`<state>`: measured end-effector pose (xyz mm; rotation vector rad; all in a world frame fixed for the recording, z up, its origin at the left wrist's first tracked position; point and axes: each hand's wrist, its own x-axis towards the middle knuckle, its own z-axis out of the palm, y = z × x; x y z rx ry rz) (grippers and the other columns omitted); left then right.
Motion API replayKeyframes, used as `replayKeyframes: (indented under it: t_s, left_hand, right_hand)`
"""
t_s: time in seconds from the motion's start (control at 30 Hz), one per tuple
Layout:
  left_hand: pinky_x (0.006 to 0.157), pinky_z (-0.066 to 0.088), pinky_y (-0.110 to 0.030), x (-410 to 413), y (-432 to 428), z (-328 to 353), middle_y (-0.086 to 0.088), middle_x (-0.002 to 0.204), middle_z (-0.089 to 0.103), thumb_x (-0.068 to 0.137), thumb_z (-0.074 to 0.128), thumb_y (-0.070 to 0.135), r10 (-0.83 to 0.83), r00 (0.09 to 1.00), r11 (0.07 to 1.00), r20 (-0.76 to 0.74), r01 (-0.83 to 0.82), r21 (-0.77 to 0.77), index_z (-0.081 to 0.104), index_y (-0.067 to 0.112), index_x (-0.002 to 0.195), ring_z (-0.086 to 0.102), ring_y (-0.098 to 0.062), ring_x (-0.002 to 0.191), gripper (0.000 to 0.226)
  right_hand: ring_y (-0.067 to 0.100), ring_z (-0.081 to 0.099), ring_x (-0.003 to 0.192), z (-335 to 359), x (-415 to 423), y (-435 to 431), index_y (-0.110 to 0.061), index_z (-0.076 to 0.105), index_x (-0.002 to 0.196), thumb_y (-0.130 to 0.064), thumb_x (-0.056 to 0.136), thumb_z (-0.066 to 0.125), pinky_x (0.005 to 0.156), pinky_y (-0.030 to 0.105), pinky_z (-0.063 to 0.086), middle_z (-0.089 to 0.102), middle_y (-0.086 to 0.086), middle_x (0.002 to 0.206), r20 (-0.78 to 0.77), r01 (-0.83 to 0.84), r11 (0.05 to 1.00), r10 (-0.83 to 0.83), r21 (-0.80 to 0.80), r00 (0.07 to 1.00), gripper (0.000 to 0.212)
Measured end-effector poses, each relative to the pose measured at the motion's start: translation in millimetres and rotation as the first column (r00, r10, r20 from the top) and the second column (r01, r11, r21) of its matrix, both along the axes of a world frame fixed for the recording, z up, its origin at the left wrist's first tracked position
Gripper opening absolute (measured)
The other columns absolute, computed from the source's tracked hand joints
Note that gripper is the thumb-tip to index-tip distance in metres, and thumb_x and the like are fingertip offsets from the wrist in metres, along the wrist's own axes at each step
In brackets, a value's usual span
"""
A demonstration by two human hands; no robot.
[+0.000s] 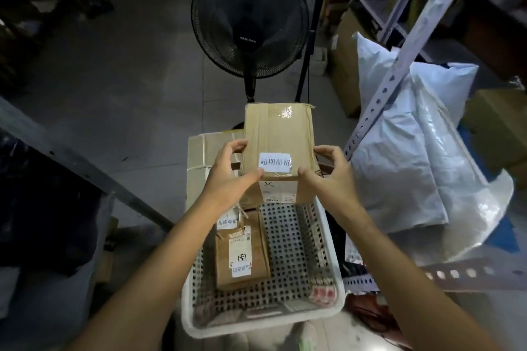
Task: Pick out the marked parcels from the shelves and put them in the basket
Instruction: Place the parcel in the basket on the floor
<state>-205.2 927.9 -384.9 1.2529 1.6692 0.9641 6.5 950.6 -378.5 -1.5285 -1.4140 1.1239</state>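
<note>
I hold a brown cardboard parcel (281,139) with a white printed sticker over the far end of the white perforated basket (328,239). My left hand (231,168) grips its left edge, thumb on the near face by the sticker. My right hand (328,168) grips its right edge. Inside the basket lies a flat brown parcel (256,253) with white labels, and a smaller labelled parcel (228,219) sits just behind it, partly hidden by my left forearm.
A larger taped carton (205,157) stands behind the basket. A black standing fan (249,17) rises beyond it. White plastic mailer bags (413,157) pile on the right beside a slotted metal shelf post (399,65). Another shelf beam (71,157) crosses at left.
</note>
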Motion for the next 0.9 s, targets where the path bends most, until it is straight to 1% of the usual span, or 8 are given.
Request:
replayKeyframes:
  t_s: [0.07, 0.17, 0.23, 0.4, 0.5, 0.6, 0.8, 0.9]
  left_hand:
    - [0.079, 0.039, -0.005, -4, 10, -15, 0.017, 0.138, 0.047, 0.084, 0.078, 0.023, -0.020, 1.000, 1.000, 0.022, 0.020, -0.021, 0.040, 0.035, 0.142, 0.047, -0.003, 0.122, 0.071]
    - [0.098, 0.051, -0.031, -12, 26, -42, 0.015, 0.143, 0.044, 0.077, 0.084, 0.026, -0.028, 0.997, 0.996, 0.071, 0.034, -0.082, 0.032, 0.040, 0.148, 0.051, -0.012, 0.125, 0.089]
    - [0.101, 0.051, -0.039, -17, 35, -59, 0.014, 0.143, 0.043, 0.075, 0.085, 0.027, -0.043, 0.996, 0.991, 0.078, 0.052, -0.120, 0.028, 0.041, 0.150, 0.052, -0.013, 0.124, 0.096]
    - [0.095, 0.055, -0.037, -23, 62, -97, 0.012, 0.137, 0.044, 0.073, 0.087, 0.024, -0.081, 0.992, 0.987, 0.101, 0.094, -0.131, 0.033, 0.040, 0.147, 0.055, -0.008, 0.116, 0.093]
    - [0.098, 0.052, -0.035, -17, 79, -123, 0.009, 0.135, 0.044, 0.071, 0.088, 0.021, -0.099, 0.990, 0.982, 0.097, 0.113, -0.149, 0.032, 0.034, 0.146, 0.052, -0.012, 0.121, 0.095]
    - [0.106, 0.046, -0.039, -15, 93, -146, 0.009, 0.140, 0.039, 0.068, 0.090, 0.022, -0.087, 0.993, 0.978, 0.081, 0.100, -0.182, 0.031, 0.035, 0.141, 0.047, -0.014, 0.126, 0.095]
    - [0.091, 0.055, -0.045, -25, 113, -176, 0.009, 0.131, 0.046, 0.073, 0.087, 0.013, -0.059, 0.994, 0.964, 0.094, 0.081, -0.255, 0.033, 0.026, 0.139, 0.060, -0.016, 0.108, 0.086]
    - [0.100, 0.051, -0.041, -24, 121, -188, 0.010, 0.129, 0.046, 0.073, 0.086, 0.009, -0.075, 0.993, 0.959, 0.087, 0.096, -0.266, 0.029, 0.024, 0.145, 0.057, -0.015, 0.115, 0.093]
  right_hand:
    - [-0.004, 0.051, 0.107, -10, -3, 5, -0.027, 0.052, 0.128, -0.018, 0.082, 0.075, 0.075, 0.012, 0.049, 0.054, -0.014, 0.124, 0.005, 0.014, 1.000, -0.014, 0.008, 1.000, 0.052]
    - [0.006, 0.049, 0.120, -31, -7, 15, -0.028, 0.047, 0.139, -0.017, 0.081, 0.076, 0.075, 0.012, 0.048, 0.052, -0.011, 0.134, 0.013, 0.009, 1.000, -0.009, -0.018, 1.000, 0.066]
    - [0.009, 0.048, 0.125, -46, -9, 23, -0.027, 0.044, 0.145, -0.019, 0.080, 0.077, 0.078, 0.013, 0.046, 0.050, -0.010, 0.139, 0.037, 0.007, 0.999, -0.006, -0.034, 0.999, 0.073]
    - [0.009, 0.048, 0.119, -85, -12, 45, -0.022, 0.051, 0.142, -0.006, 0.082, 0.074, 0.063, 0.000, 0.044, 0.049, -0.005, 0.137, 0.038, 0.018, 0.998, -0.015, -0.066, 0.999, 0.066]
    - [0.010, 0.049, 0.121, -111, -8, 61, -0.027, 0.054, 0.137, -0.006, 0.081, 0.075, 0.064, 0.003, 0.047, 0.051, -0.005, 0.135, 0.037, 0.035, 0.995, -0.031, -0.097, 0.999, 0.063]
    - [-0.002, 0.052, 0.113, -132, -7, 77, -0.027, 0.054, 0.135, -0.004, 0.081, 0.073, 0.066, 0.005, 0.049, 0.051, -0.008, 0.133, 0.029, 0.011, 0.993, -0.007, -0.118, 1.000, 0.062]
    - [-0.004, 0.054, 0.101, -159, -13, 103, -0.028, 0.053, 0.132, 0.001, 0.082, 0.070, 0.060, 0.012, 0.052, 0.052, -0.025, 0.114, -0.034, -0.044, 0.979, 0.038, -0.198, 0.999, 0.060]
    - [-0.004, 0.054, 0.097, -171, -11, 111, -0.029, 0.051, 0.131, 0.001, 0.082, 0.071, 0.056, 0.013, 0.052, 0.051, -0.023, 0.114, -0.038, -0.046, 0.972, 0.038, -0.230, 0.999, 0.061]
